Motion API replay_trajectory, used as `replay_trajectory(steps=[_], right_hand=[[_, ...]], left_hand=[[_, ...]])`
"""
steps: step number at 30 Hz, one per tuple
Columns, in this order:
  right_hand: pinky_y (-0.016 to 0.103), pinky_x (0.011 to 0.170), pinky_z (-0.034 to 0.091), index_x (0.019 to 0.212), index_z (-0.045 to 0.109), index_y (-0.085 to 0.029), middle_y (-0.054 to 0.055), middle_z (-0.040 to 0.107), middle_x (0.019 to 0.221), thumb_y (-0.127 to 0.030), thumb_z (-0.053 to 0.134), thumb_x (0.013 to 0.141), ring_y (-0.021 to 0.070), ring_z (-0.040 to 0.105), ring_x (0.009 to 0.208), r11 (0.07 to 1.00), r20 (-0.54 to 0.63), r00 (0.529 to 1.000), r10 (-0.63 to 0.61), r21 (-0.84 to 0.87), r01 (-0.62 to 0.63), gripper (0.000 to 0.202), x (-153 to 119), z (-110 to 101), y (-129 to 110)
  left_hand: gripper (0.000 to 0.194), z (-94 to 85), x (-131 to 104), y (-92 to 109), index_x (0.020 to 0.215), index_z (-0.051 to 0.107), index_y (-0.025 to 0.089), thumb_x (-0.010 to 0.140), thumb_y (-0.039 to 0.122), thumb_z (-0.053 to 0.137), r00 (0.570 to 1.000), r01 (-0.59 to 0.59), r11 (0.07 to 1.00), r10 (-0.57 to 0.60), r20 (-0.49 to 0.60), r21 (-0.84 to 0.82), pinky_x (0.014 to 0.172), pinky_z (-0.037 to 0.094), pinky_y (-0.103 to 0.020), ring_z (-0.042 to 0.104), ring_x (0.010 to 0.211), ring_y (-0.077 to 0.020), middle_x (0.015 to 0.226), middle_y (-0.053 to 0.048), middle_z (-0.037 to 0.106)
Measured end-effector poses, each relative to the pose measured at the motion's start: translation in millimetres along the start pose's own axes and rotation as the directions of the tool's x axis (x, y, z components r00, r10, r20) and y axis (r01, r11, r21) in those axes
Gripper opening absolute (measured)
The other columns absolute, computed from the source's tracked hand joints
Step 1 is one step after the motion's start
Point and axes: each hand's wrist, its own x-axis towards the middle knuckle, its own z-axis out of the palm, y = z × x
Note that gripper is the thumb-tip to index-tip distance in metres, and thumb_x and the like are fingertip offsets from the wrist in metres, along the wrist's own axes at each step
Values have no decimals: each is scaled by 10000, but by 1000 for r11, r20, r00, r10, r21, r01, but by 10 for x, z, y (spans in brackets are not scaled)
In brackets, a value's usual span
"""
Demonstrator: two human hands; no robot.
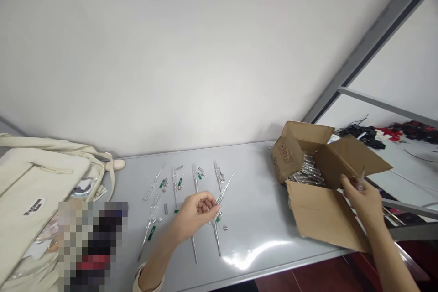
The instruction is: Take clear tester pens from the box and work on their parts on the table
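My left hand [198,212] is closed in a pinch on a clear screwdriver [224,191] with a thin metal shaft pointing up and right. Around it on the grey table lie several more clear screwdrivers [195,178], small green strips [151,232] and small metal pieces [166,209]. At the right, my right hand [364,198] grips a clear piece, partly hidden by its fingers, beside the open cardboard box [325,214]. Inside that box is a pile of clear screwdrivers [308,173].
A cream bag [44,182] covers the table's left end, next to a blurred patch. Beyond the box, a grey metal frame [369,41] rises at the right. Black and red parts [390,134] lie on a surface behind it.
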Motion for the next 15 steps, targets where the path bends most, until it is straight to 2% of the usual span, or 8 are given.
replay_trajectory(steps=[1, 3, 7, 12, 15], right_hand=[[358, 492, 345, 477, 495, -227, 71, 506, 431, -393, 625, 666, 207, 470, 431, 995, 41, 994, 99, -24, -98, 284, 112, 10, 6], [359, 510, 323, 455, 446, -239, 54, 462, 409, -340, 629, 676, 186, 432, 432, 979, 74, 977, 199, -55, -195, 304, 293, 42, -16], [358, 524, 304, 461, 402, -255, 25, 413, 392, -286, 607, 709, 153, 375, 419, 980, 24, 982, 185, -74, -183, 324, 495, 138, -69], [358, 503, 293, 450, 379, -262, 24, 394, 368, -296, 564, 728, 147, 361, 407, 991, -27, 994, 102, -86, -104, 336, 662, 263, -57], [354, 498, 291, 446, 368, -263, 12, 365, 364, -357, 529, 763, 143, 362, 409, 993, -63, 995, -83, -87, 78, 367, 779, 336, -62]], left_hand=[[334, -6, -9, 0, 838, 603, 180, 822, 513, 608, 1000, 2, 1000, -2, -2, 1, 616, 405, -260, 484, 666, -122, 766, -10, 573], [340, -13, -24, -6, 835, 606, 179, 818, 519, 609, 1000, 3, 1000, -3, -11, 6, 615, 408, -262, 492, 659, -123, 747, -7, 570], [334, -20, -42, -47, 840, 607, 177, 821, 510, 611, 1000, -7, 1000, 7, -21, 0, 613, 411, -259, 505, 653, -122, 751, -11, 584], [324, -47, -57, -84, 839, 613, 176, 817, 499, 621, 999, -14, 1000, 14, -48, 4, 602, 410, -252, 495, 642, -117, 741, -8, 588], [324, -59, -60, -76, 842, 616, 174, 819, 497, 621, 998, -13, 1000, 13, -55, 11, 609, 409, -252, 491, 646, -115, 737, -5, 579]])
